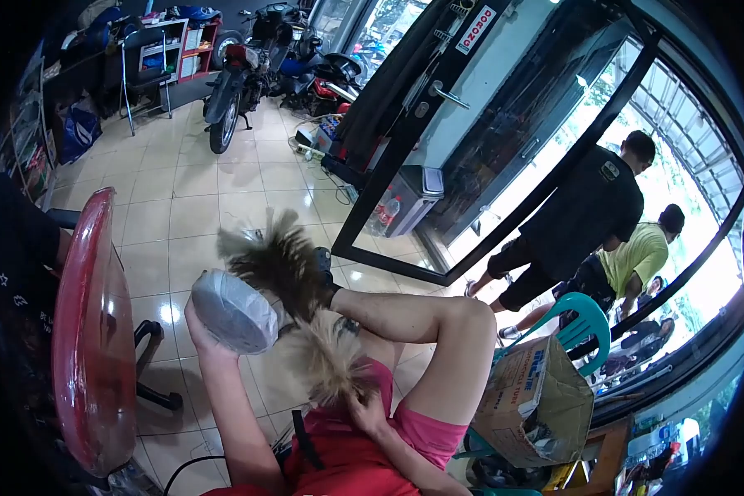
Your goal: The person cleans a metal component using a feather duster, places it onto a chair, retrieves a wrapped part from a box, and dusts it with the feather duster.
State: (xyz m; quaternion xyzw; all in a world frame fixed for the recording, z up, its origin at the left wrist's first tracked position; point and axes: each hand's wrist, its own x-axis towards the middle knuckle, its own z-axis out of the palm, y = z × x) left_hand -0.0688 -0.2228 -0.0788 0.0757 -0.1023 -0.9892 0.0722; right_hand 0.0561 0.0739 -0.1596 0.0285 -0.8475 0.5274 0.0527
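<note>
In my raised left hand (202, 332) is a rounded grey-white object (236, 312) that looks wrapped in thin plastic; its exact kind cannot be made out. My right hand (367, 411) is closed in my lap at the lower end of a feather duster (331, 355). Pale feathers show near that hand, and a darker, blurred brown tuft (277, 260) spreads out beyond, just right of the wrapped object. The duster's handle is hidden. Below both hands are my bare legs and pink shorts (430, 430).
A red plastic-covered panel (95, 331) stands close on the left, by a chair base (153, 384). To the right, a cardboard box (533, 397) rests against a green plastic chair (583, 318). A glass door (446, 165) stands open; people are outside. A motorcycle (231, 91) is parked ahead.
</note>
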